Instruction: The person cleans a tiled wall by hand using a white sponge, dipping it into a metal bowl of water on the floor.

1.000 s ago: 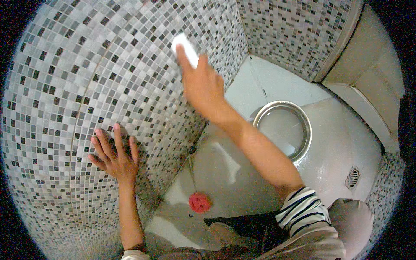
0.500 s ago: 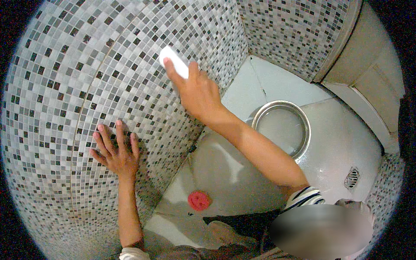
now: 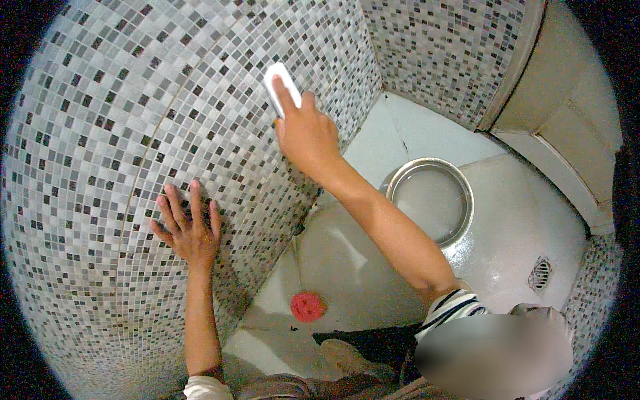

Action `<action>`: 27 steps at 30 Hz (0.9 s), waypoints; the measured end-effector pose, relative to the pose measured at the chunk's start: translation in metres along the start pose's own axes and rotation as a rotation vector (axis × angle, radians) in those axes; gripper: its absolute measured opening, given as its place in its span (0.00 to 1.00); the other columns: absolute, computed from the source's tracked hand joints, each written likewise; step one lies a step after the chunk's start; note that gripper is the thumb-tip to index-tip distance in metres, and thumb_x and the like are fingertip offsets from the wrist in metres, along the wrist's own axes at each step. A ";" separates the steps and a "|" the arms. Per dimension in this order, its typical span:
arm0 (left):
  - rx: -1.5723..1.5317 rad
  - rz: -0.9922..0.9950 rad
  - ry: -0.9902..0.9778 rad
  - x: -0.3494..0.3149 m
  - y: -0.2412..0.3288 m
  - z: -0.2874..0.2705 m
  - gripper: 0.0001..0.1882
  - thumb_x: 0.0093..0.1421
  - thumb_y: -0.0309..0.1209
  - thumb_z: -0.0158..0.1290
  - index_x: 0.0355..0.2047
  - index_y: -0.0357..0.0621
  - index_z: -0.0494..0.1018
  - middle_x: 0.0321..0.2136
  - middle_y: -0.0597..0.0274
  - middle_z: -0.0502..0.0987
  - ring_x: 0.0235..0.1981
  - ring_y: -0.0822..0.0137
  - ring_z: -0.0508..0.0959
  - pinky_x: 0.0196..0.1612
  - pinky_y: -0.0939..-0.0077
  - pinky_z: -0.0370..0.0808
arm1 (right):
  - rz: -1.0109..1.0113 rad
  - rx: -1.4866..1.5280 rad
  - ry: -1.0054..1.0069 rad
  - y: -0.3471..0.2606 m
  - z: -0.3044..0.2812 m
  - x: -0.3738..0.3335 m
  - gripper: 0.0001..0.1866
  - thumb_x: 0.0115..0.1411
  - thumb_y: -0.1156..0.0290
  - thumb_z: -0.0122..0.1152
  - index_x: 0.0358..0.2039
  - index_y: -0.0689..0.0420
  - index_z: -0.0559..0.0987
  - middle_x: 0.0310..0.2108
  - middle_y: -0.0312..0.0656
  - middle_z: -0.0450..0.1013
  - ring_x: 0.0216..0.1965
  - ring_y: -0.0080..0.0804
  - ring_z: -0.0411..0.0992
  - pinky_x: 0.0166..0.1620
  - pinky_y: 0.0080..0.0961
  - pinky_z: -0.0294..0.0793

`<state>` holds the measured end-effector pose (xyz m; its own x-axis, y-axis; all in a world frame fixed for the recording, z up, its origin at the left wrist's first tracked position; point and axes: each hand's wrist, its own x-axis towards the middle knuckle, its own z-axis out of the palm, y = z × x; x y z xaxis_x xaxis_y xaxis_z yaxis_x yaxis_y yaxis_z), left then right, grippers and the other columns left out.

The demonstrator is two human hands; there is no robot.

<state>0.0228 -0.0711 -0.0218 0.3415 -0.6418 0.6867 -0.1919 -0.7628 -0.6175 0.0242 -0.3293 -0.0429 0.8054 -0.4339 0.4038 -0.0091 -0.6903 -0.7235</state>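
Note:
My right hand [image 3: 309, 133] grips a white oblong scrub brush [image 3: 273, 87] and holds it to the mosaic-tiled wall [image 3: 220, 127]. The forefinger lies stretched along its top. The brush's underside is hidden against the tiles. Lower on the same wall, to the left, my left hand [image 3: 193, 237] rests flat with its fingers spread and nothing in it.
A round metal basin [image 3: 469, 207] of cloudy water stands on the wet floor [image 3: 373, 267], partly behind my right forearm. A red round sponge [image 3: 307, 307] lies near the wall. At the right are a floor drain [image 3: 541, 274] and a door [image 3: 567, 120].
My right hand and the brush have shifted slightly right along the wall, and the brush has turned more upright. The view has also shifted a little; my left hand stays flat on the tiles.

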 end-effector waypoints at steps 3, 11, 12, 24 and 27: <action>-0.022 -0.002 0.018 -0.001 0.001 0.000 0.27 0.57 0.48 0.49 0.57 0.63 0.64 0.62 0.59 0.55 0.64 0.60 0.52 0.65 0.53 0.34 | -0.129 0.440 0.275 0.022 -0.001 0.002 0.37 0.52 0.64 0.57 0.62 0.45 0.54 0.39 0.55 0.69 0.27 0.45 0.73 0.28 0.42 0.73; -0.063 -0.026 -0.034 0.001 0.002 -0.003 0.25 0.58 0.47 0.48 0.57 0.64 0.65 0.63 0.59 0.54 0.65 0.60 0.51 0.65 0.53 0.34 | 0.569 0.793 0.009 0.139 -0.044 -0.145 0.39 0.49 0.61 0.67 0.59 0.49 0.58 0.49 0.50 0.67 0.45 0.37 0.70 0.44 0.32 0.71; -0.077 -0.032 -0.020 0.002 0.004 -0.002 0.25 0.58 0.47 0.48 0.56 0.63 0.65 0.63 0.60 0.54 0.64 0.60 0.51 0.65 0.53 0.33 | 0.502 0.524 0.052 0.168 -0.040 -0.165 0.39 0.48 0.62 0.67 0.59 0.51 0.58 0.51 0.52 0.65 0.47 0.39 0.70 0.46 0.35 0.70; -0.079 -0.033 0.022 0.002 0.001 -0.002 0.22 0.59 0.47 0.48 0.53 0.61 0.69 0.60 0.58 0.60 0.63 0.59 0.55 0.65 0.58 0.36 | 0.612 -0.508 -0.324 0.190 -0.067 -0.214 0.37 0.46 0.65 0.66 0.57 0.53 0.62 0.48 0.54 0.67 0.41 0.51 0.72 0.41 0.42 0.74; -0.080 -0.028 0.030 0.003 0.002 0.000 0.21 0.59 0.47 0.48 0.52 0.61 0.71 0.60 0.57 0.61 0.62 0.59 0.56 0.65 0.59 0.36 | 0.570 -0.496 -0.178 0.179 -0.068 -0.216 0.34 0.47 0.64 0.65 0.55 0.52 0.64 0.46 0.54 0.68 0.39 0.50 0.73 0.38 0.43 0.74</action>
<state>0.0229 -0.0746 -0.0213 0.3206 -0.6214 0.7149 -0.2561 -0.7835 -0.5662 -0.1914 -0.3981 -0.2214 0.6795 -0.7290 -0.0822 -0.6811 -0.5852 -0.4400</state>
